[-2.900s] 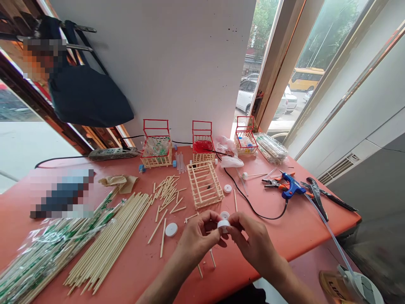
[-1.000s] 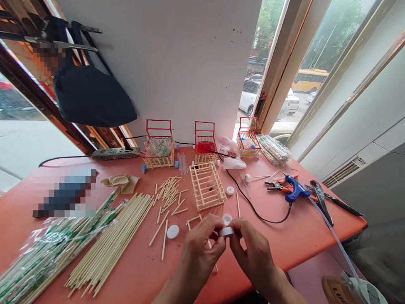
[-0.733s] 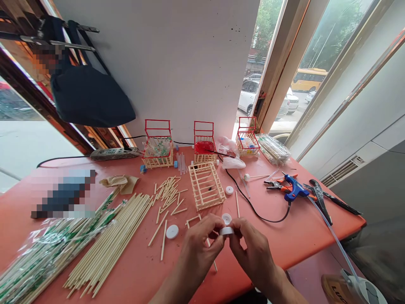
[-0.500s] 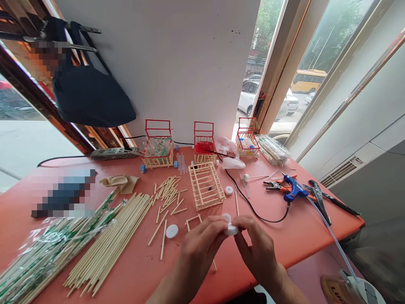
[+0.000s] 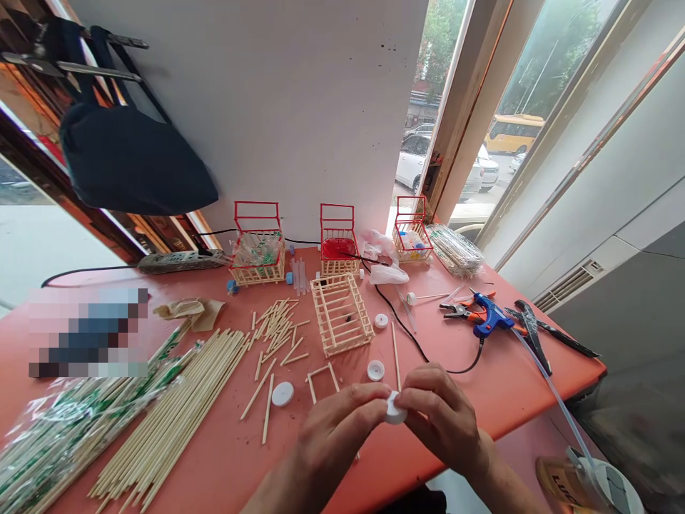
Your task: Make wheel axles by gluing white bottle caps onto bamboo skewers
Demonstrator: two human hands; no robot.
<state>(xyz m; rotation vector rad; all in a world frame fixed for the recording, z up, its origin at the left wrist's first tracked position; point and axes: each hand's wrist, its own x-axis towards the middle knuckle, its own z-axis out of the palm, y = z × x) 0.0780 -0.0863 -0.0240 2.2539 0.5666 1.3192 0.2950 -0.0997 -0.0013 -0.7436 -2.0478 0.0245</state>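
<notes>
Between the fingertips of both hands is a white bottle cap [image 5: 395, 408], held above the table's front part. My left hand [image 5: 342, 425] pinches it from the left, and my right hand [image 5: 442, 414] grips its right side. Just beyond my fingers a second white cap [image 5: 375, 370] lies with its hollow side up. Another cap [image 5: 381, 321] is farther back, and a larger flat white cap [image 5: 282, 394] lies to the left. A small stick frame [image 5: 322, 371] is partly hidden behind my left hand. Past it stands a slatted wooden-stick basket [image 5: 342, 314].
Cut sticks [image 5: 275, 325] and long sticks [image 5: 171, 414] lie to the left. A blue glue gun [image 5: 492, 314] with a cord, pliers [image 5: 454, 310] and cutters [image 5: 529, 328] occupy the right. Red-trimmed stick carts [image 5: 257, 257] line the wall.
The cap in my fingers has turned and come slightly lower and nearer. The view has shifted a little to the right. The hollow cap behind my hands is now more fully visible.
</notes>
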